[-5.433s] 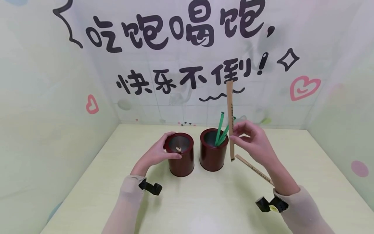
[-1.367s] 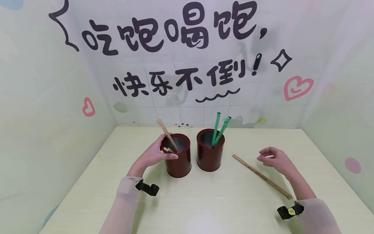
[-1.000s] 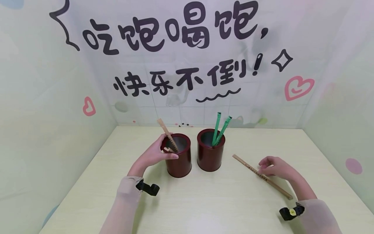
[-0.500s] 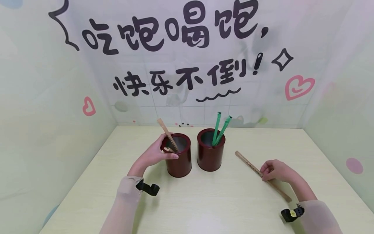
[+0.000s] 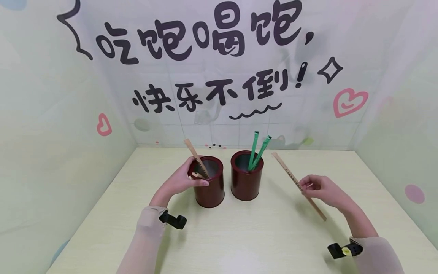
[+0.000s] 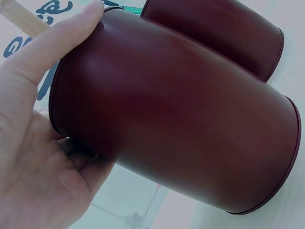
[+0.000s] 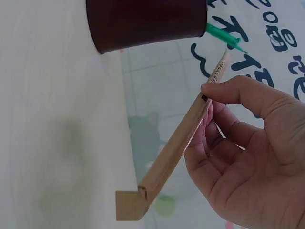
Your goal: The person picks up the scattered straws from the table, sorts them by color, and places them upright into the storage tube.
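My left hand (image 5: 178,182) grips the rim of the left dark red canister (image 5: 211,196), thumb in front and fingers behind. A brown paper-wrapped straw (image 5: 192,149) leans out of that canister, beside a lower brown paper end (image 5: 196,175). On its right stands a matching canister (image 5: 245,188) with two green wrapped straws (image 5: 260,153) poking up. My right hand (image 5: 323,191) pinches another brown paper-wrapped straw (image 5: 287,172) near its middle, slanting above the table. The right wrist view shows that straw's folded end (image 7: 131,205) and the thumb pressed on the printed paper.
The pale table (image 5: 239,236) has a printed backdrop (image 5: 219,114) behind it and pale walls on the left and right. A small black camera (image 5: 173,220) sits on the left wrist, another camera (image 5: 343,250) on the right.
The right hand has released one brown straw, which now leans in the left canister. It then picked the other brown straw off the table and lifted it. The left hand stays on the canister.
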Tool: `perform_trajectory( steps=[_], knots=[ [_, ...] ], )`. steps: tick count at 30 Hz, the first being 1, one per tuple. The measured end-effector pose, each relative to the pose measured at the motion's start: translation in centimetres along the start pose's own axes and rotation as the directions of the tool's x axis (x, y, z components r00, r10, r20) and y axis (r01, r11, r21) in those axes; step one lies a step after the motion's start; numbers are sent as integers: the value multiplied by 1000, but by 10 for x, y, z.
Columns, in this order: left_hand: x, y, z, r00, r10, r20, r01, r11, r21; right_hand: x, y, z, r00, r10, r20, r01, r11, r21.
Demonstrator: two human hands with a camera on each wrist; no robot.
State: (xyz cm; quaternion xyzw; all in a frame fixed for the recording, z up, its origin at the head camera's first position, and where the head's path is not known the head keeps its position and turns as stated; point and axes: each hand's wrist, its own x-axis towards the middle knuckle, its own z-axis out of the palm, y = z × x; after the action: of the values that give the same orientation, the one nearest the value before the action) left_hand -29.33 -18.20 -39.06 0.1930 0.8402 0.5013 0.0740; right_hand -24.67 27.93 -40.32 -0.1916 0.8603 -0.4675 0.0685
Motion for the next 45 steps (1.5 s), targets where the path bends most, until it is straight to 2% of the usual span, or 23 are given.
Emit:
perform_trajectory(
  steps=[7, 16, 19, 24, 29, 31, 33, 37, 41, 45],
  knots=[
    [1, 1, 1, 1000, 3, -2, -3, 1000, 17, 4, -35, 3, 989, -130, -74, 134, 990, 44],
    [4, 1, 2, 1000, -3, -5, 3, 1000, 11, 23, -87, 20, 973, -144, -181, 170, 976, 137],
    [5, 1, 2, 1000, -5, -4, 5, 1000, 3, 36, -104, 32, 962, -179, -208, 222, 953, 206],
    [5, 0, 2, 1000, -8, -10, 8, 1000, 3, 64, -135, 60, 934, -272, -234, 334, 896, 293],
    [8, 0, 4, 1000, 2, -9, -2, 1000, 3, 92, -162, 90, 898, -314, -307, 404, 866, 295],
    [9, 0, 5, 1000, 3, -7, -3, 1000, -4, 104, -167, 101, 892, -312, -326, 407, 869, 283],
    [10, 0, 6, 1000, 6, -4, -6, 1000, -10, 114, -169, 111, 898, -304, -318, 391, 883, 259],
    [10, 1, 7, 1000, 6, 7, -6, 1000, -18, 129, -170, 126, 928, -268, -260, 312, 939, 147],
    [10, 1, 6, 1000, 16, 19, -16, 1000, -15, 131, -171, 132, 953, -208, -220, 222, 974, 43],
    [6, -4, 1, 1000, 17, 3, -17, 999, 33, 123, -173, 124, 954, -193, -231, 209, 977, 48]
  ],
)
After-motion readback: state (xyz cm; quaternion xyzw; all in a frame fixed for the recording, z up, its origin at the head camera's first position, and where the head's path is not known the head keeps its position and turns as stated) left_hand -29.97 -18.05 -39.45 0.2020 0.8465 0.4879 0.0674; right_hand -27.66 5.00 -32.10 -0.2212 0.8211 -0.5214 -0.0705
